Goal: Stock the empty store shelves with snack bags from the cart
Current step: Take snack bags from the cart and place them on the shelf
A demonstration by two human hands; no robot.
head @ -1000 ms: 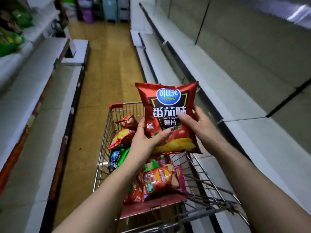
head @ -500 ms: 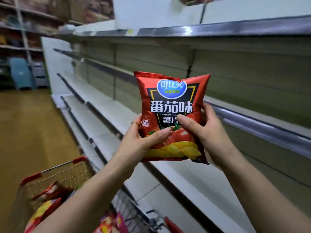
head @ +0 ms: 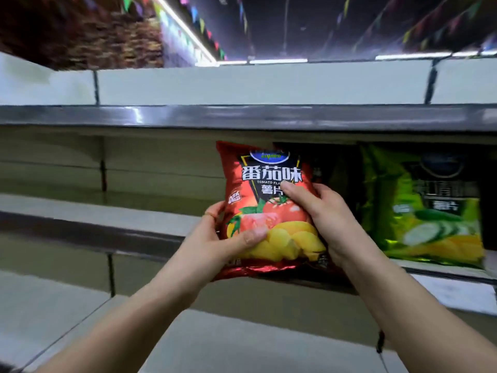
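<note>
Facing the shelves, head view: the person has turned from the cart, now out of frame, and raised the red bag (head: 269, 211) to the middle shelf (head: 94, 235). Left hand (head: 215, 243) grips its 7 o'clock corner, right hand (head: 322, 211) its 3 o'clock edge. The bag is upright before the shelf lip, with a green bag (head: 430, 205) at its 3 o'clock. Judgement: placement imminent, bag not yet released.

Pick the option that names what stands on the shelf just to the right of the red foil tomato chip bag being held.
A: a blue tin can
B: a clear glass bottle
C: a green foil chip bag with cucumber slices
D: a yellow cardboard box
C: a glossy green foil chip bag printed with cucumber slices stands on the pale metal shelf, right of the red foil tomato chip bag that the left hand and right hand hold.
</note>
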